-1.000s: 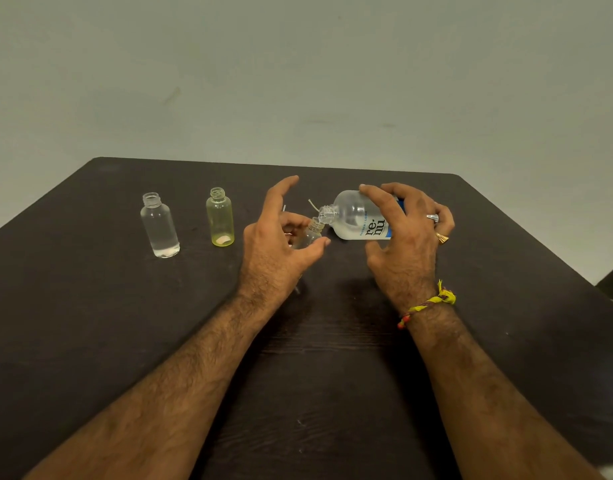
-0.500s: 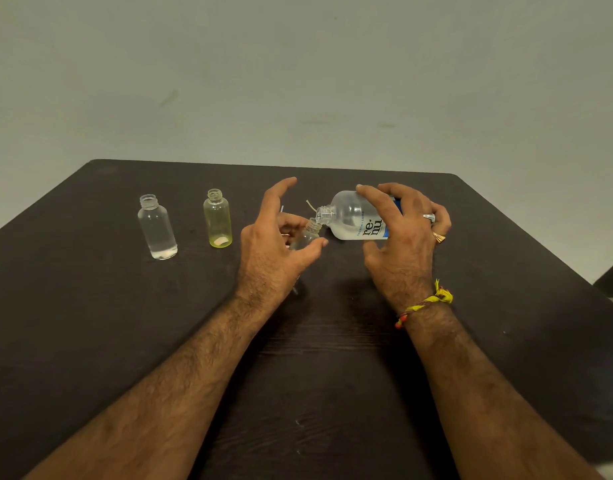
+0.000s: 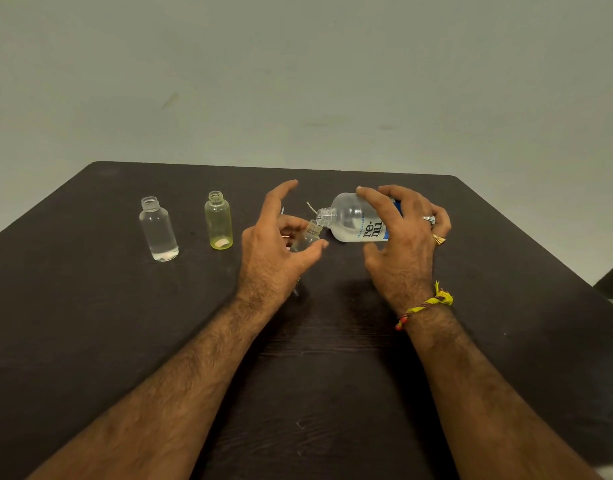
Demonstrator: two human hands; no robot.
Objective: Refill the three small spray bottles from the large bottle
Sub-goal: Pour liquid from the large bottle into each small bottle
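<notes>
Hands met over the middle of the dark brown wooden table (image 3: 90, 341) in the head view. The right hand (image 3: 407, 251) gripped the large clear plastic bottle with a white and blue label (image 3: 353, 220), fingers curled over its far side and thumb under its near side, and held it tipped almost flat above the table with its open neck pointing left. That neck sat just above and touching the mouth of the small clear bottle (image 3: 306, 239), which the left hand (image 3: 273, 251) held tilted toward it. The left thumb pressed the small bottle's near side and a curled finger braced its far side, while the forefinger stood up and away from the bottle. Whether liquid was running between the two mouths could not be told.

To the left, well apart from the hands, two more capless small bottles stood upright on the table: a yellow-tinted clear bottle (image 3: 218, 221) nearer the hands, and farther left a colourless clear bottle (image 3: 158, 230) with a little liquid at its bottom. Thin pale tubes (image 3: 311, 207) lay on the table behind the left hand. A yellow and red thread band (image 3: 426, 304) circled the right wrist, and two rings (image 3: 433, 228) sat on the right fingers.
</notes>
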